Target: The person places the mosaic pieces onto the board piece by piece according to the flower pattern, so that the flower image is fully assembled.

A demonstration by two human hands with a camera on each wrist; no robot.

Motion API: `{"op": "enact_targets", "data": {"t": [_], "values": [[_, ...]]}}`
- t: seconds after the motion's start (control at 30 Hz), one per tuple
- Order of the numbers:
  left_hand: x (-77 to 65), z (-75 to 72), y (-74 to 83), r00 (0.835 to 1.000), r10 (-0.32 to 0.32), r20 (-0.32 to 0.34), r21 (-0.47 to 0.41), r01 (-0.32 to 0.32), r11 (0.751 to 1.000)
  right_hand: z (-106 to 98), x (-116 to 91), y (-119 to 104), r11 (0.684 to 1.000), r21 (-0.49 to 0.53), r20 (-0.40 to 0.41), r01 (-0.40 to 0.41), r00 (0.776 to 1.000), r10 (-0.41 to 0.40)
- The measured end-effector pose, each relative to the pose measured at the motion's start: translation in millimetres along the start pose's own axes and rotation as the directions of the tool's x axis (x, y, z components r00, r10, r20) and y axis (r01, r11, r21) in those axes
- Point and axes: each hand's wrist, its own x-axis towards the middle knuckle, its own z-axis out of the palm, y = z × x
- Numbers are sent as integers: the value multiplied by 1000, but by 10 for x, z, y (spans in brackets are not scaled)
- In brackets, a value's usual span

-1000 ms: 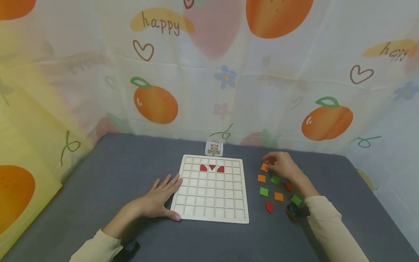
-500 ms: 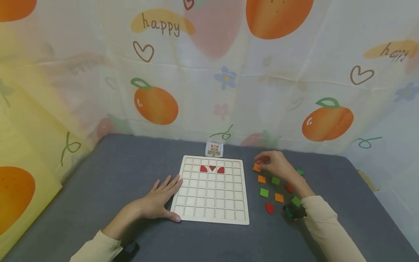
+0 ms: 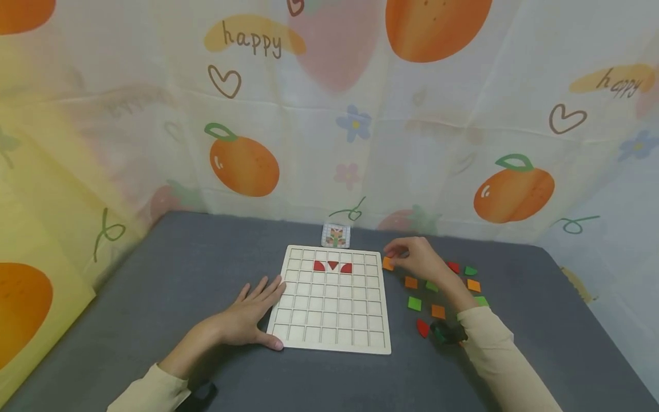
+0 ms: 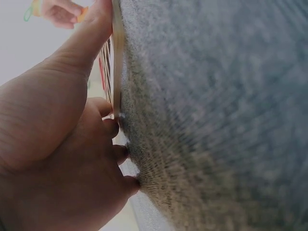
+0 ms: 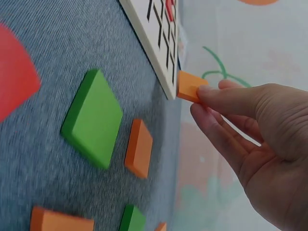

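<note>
A pale grid board lies on the grey table, with three red pieces set in a row near its top. My left hand rests spread at the board's left edge, thumb and fingertips touching it; the left wrist view shows the same contact with the rim. Between thumb and fingers, my right hand pinches an orange square tile, held up off the table by the board's right edge. A small pattern card lies behind the board.
Right of the board lie several loose tiles: a green square, an orange square, a red piece and others partly under the right arm. A printed cloth hangs behind the table.
My right hand has carried the orange square tile leftward from among the loose tiles to the board's right edge, uncovering pieces behind it. My left hand has stayed in place.
</note>
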Motion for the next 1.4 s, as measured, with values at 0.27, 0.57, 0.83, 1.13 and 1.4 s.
{"op": "enact_targets", "data": {"t": [0.27,0.57,0.83,1.13,1.4], "values": [[4,12,1,1000,6,4,2,-6,1000,108,77,-116,1000,19,6,20,1000,-20],[20,2,4,1000,7,1,-5,-7,1000,173,115,-207,999,5,33,39,999,-39],[18,-9,13,1000,9,5,-11,-9,1000,295,138,-295,999,23,57,44,997,-45],[-11,11,-5,1000,-8,1,-1,8,1000,430,167,-450,996,-5,87,84,993,-83],[-4,-1,13,1000,-1,3,-6,1,1000,455,206,-523,995,-50,67,88,994,-85]]}}
